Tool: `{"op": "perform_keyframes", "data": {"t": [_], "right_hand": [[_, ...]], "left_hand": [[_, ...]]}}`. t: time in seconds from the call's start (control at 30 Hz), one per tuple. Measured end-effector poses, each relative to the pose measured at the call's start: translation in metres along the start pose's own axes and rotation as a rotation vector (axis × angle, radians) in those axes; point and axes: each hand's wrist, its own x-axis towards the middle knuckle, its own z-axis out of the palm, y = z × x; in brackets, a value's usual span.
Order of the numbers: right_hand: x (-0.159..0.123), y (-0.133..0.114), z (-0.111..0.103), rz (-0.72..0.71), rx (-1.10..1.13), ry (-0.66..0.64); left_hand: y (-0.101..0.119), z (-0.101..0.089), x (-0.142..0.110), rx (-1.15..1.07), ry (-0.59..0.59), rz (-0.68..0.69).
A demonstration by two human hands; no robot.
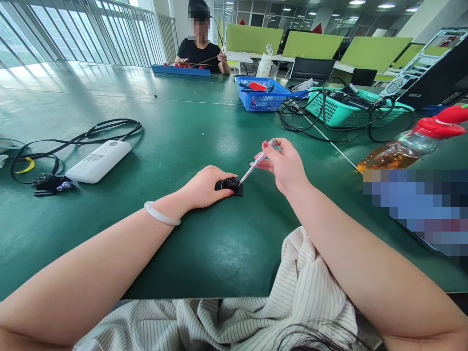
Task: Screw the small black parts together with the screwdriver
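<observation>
On the green tabletop [219,234], my left hand [206,186] grips a small black device [237,190] between thumb and fingers. The device lies low on the table, and its exact kind cannot be made out. Pinched in my right hand [285,163] is a screwdriver [259,160] with a clear handle, slanting down to the left. Its metal tip meets the right part of the black device, next to my left fingertips. My left palm hides part of the device.
A white power bank [98,162] and black cable [120,126] lie left. Farther back stand a blue basket [263,100] and a teal basket [356,116] with cables. A red-capped bottle [409,144] is at right. Across the table sits a person [203,51] by a blue tray [181,71].
</observation>
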Motion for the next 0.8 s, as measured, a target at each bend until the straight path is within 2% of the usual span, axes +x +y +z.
{"op": "perform_keyframes", "data": {"t": [0.3, 0.6, 0.8], "right_hand": [[-0.004, 0.000, 0.004, -0.149, -0.013, -0.084], [-0.008, -0.004, 0.003, -0.225, -0.060, -0.145], [-0.016, -0.007, 0.001, -0.382, -0.172, -0.247]], "left_hand": [[0.000, 0.000, 0.000, 0.013, -0.001, -0.016], [-0.001, 0.000, 0.000, 0.010, -0.004, -0.013], [0.000, 0.000, -0.001, 0.012, -0.001, -0.017]]}}
